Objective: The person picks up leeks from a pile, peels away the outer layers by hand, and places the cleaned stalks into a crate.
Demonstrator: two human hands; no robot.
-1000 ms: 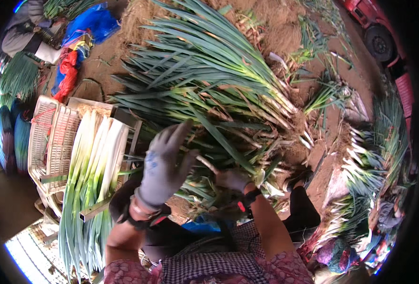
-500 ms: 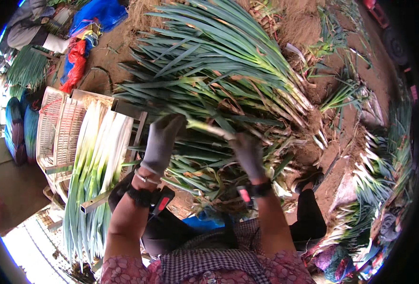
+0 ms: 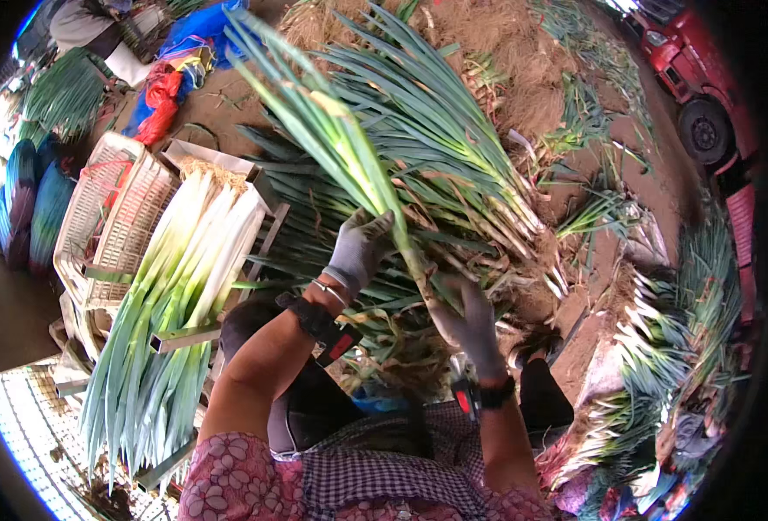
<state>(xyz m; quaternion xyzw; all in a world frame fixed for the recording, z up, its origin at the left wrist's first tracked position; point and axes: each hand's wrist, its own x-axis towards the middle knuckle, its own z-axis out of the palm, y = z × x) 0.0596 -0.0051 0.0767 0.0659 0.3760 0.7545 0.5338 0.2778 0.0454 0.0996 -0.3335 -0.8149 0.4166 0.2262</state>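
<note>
A long leek (image 3: pixel 362 165) had swung up out of the pile. Half a second earlier it had lain nearly crosswise between the hands, its leaves mixed in among the others; now its blades fanned toward eleven o'clock, and its shaft slanted down toward five o'clock. A full second earlier the left hand (image 3: pixel 360 252) had been spread and off the stalk. Now its gloved fingers were curled around the shaft, just below where the leaves parted.

The right hand (image 3: pixel 473 328), also gloved, was at the stalk's lower end, at about four o'clock from the left. It was blurred, so I could not tell whether its fingers were gripping that end or only brushing it.

For the work, I judged that the change had singled out this stalk and put its lower shaft within reach of both hands. That part looked dull and brownish, unlike the pale shafts of the cleaned leeks (image 3: pixel 171 286) resting on the metal rack (image 3: pixel 184 337) at nine o'clock, so it seemed not yet cleaned to match.

The untrimmed leek pile (image 3: pixel 453 130) lay at one o'clock, and the plastic basket (image 3: pixel 119 243) stood beyond the rack at nine.
</note>
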